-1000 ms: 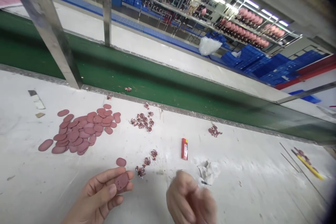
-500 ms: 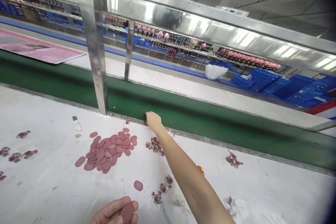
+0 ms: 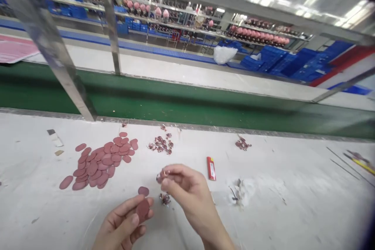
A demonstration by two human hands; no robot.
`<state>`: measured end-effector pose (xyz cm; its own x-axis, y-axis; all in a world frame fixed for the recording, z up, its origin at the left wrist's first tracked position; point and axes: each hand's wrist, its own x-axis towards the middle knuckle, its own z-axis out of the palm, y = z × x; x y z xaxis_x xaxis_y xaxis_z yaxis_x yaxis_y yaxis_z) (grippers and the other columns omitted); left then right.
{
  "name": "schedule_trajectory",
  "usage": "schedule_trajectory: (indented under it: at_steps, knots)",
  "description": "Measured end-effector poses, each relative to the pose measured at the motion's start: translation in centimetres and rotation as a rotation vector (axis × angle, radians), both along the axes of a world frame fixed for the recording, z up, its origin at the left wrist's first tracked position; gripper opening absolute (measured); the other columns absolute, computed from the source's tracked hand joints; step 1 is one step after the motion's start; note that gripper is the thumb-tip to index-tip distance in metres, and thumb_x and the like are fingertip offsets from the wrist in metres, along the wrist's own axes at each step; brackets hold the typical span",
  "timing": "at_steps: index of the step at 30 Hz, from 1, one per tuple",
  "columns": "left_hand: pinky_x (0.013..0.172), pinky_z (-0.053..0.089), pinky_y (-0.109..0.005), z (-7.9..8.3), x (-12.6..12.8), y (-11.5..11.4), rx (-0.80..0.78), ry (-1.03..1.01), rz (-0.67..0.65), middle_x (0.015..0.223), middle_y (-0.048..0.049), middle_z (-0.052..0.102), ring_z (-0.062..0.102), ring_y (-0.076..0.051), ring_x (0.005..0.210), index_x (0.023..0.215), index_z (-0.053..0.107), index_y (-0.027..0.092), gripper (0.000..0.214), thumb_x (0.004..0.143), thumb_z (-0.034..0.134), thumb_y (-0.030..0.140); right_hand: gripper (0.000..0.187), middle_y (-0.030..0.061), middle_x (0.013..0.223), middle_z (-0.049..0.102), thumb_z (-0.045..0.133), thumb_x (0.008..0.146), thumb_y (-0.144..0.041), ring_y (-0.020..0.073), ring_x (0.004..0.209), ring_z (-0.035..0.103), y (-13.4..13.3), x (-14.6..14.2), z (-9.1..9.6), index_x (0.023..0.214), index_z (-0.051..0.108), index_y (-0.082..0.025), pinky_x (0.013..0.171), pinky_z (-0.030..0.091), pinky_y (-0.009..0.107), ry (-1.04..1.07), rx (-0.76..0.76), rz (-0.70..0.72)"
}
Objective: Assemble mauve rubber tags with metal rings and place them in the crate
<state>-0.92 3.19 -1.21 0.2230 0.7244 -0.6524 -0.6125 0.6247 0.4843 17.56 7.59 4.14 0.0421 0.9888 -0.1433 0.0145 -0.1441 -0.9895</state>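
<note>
My left hand [image 3: 124, 220] pinches a flat maroon oval piece [image 3: 143, 210] between thumb and fingers, low in the head view. To its right, my right hand [image 3: 187, 189] is closed on a small maroon-and-whitish curled piece [image 3: 163, 176], held just above the white table. A single maroon oval [image 3: 143, 191] lies beyond my left fingertips. Under my right fingertips sits a small clump of curled pieces [image 3: 165, 199]. Farther up are a heap of maroon ovals [image 3: 101, 162] and a cluster of small curled scraps [image 3: 161, 144].
A green conveyor belt [image 3: 175, 105] runs behind the white table [image 3: 187, 156], with a metal post [image 3: 63, 60] at its near edge. A red box [image 3: 211, 168], a white crumpled clump [image 3: 240, 192], a blade-like strip [image 3: 55, 138] and a yellow-handled tool [image 3: 363, 165] lie about.
My right hand has come back from the belt's edge to beside my left hand, now with a small curled piece in it. My left hand keeps its oval. The view has shifted.
</note>
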Motion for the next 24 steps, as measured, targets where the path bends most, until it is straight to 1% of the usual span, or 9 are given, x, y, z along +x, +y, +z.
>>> schedule_trajectory:
  at_steps: [1, 3, 5, 7, 10, 13, 16, 19, 24]
  knots:
    - [0.063, 0.061, -0.018, 0.1, 0.2, 0.0, 0.019, 0.015, -0.019, 0.102, -0.0095, 0.085, 0.081, -0.022, 0.085, 0.089, 0.086, 0.024, 0.045, 0.049, 0.104, 0.034, 0.021, 0.0024, 0.082, 0.078, 0.082, 0.080, -0.039, 0.0161, 0.076, 0.073, -2.1, 0.2, -0.2, 0.091, 0.076, -0.022, 0.072, 0.060, 0.027, 0.093, -0.045, -0.008]
    - [0.064, 0.061, -0.019, 0.3, 0.8, -0.2, 0.049, 0.035, -0.066, 0.101, -0.0099, 0.085, 0.081, -0.023, 0.086, 0.091, 0.086, 0.024, 0.045, 0.050, 0.103, 0.035, 0.019, 0.0017, 0.077, 0.078, 0.085, 0.079, -0.037, 0.0136, 0.071, 0.072, -5.0, 0.7, -0.7, 0.090, 0.079, -0.023, 0.072, 0.059, 0.025, 0.237, -0.122, -0.046]
    - [0.065, 0.061, -0.019, 0.4, 1.5, -0.4, 0.060, 0.043, -0.111, 0.099, -0.0098, 0.086, 0.080, -0.022, 0.086, 0.090, 0.086, 0.024, 0.045, 0.050, 0.103, 0.036, 0.016, 0.0018, 0.077, 0.079, 0.087, 0.080, -0.035, 0.0122, 0.070, 0.071, -6.8, 1.0, -1.5, 0.091, 0.081, -0.024, 0.072, 0.058, 0.024, 0.278, -0.174, -0.088]
    - [0.065, 0.060, -0.020, 0.5, 2.2, -0.6, 0.066, 0.040, -0.143, 0.096, -0.0086, 0.086, 0.079, -0.021, 0.084, 0.089, 0.086, 0.024, 0.044, 0.050, 0.103, 0.035, 0.016, 0.0025, 0.080, 0.079, 0.086, 0.082, -0.035, 0.0118, 0.071, 0.069, -7.7, 1.1, -2.1, 0.093, 0.082, -0.024, 0.071, 0.056, 0.022, 0.267, -0.206, -0.119]
    - [0.067, 0.058, -0.020, 0.5, 3.0, -0.9, 0.086, 0.019, -0.184, 0.083, -0.0045, 0.085, 0.076, -0.017, 0.075, 0.083, 0.084, 0.024, 0.039, 0.051, 0.103, 0.034, 0.016, 0.0032, 0.081, 0.079, 0.085, 0.083, -0.036, 0.0115, 0.070, 0.068, -8.4, 1.1, -2.5, 0.093, 0.082, -0.023, 0.068, 0.055, 0.022, 0.246, -0.216, -0.120]
    - [0.071, 0.055, -0.019, 0.3, 3.3, -1.0, 0.140, 0.005, -0.236, 0.071, -0.0016, 0.080, 0.071, -0.013, 0.068, 0.072, 0.080, 0.022, 0.030, 0.056, 0.101, 0.036, 0.016, 0.0037, 0.080, 0.079, 0.084, 0.084, -0.036, 0.0118, 0.068, 0.068, -8.7, 1.0, -2.3, 0.092, 0.082, -0.022, 0.066, 0.054, 0.022, 0.237, -0.237, -0.119]
    - [0.072, 0.054, -0.021, 0.3, 3.4, -1.1, 0.183, 0.043, -0.267, 0.070, -0.0022, 0.079, 0.068, -0.013, 0.068, 0.066, 0.077, 0.019, 0.028, 0.061, 0.098, 0.037, 0.017, 0.0040, 0.081, 0.080, 0.084, 0.084, -0.037, 0.0126, 0.070, 0.070, -8.8, 0.9, -2.1, 0.091, 0.082, -0.021, 0.066, 0.055, 0.021, 0.250, -0.256, -0.121]
    - [0.073, 0.054, -0.024, 0.5, 3.3, -1.1, 0.193, 0.091, -0.267, 0.070, -0.0031, 0.079, 0.068, -0.015, 0.070, 0.066, 0.077, 0.019, 0.027, 0.062, 0.098, 0.037, 0.017, 0.0022, 0.077, 0.078, 0.085, 0.082, -0.037, 0.0131, 0.070, 0.070, -8.8, 0.9, -2.1, 0.088, 0.082, -0.022, 0.067, 0.056, 0.022, 0.268, -0.247, -0.123]
    - [0.076, 0.055, -0.028, 0.7, 3.3, -1.2, 0.207, 0.155, -0.297, 0.070, -0.0045, 0.079, 0.069, -0.019, 0.072, 0.064, 0.078, 0.020, 0.027, 0.062, 0.097, 0.040, 0.017, 0.0014, 0.076, 0.079, 0.089, 0.078, -0.034, 0.0136, 0.069, 0.069, -8.7, 0.8, -2.0, 0.088, 0.082, -0.022, 0.069, 0.057, 0.024, 0.268, -0.241, -0.126]
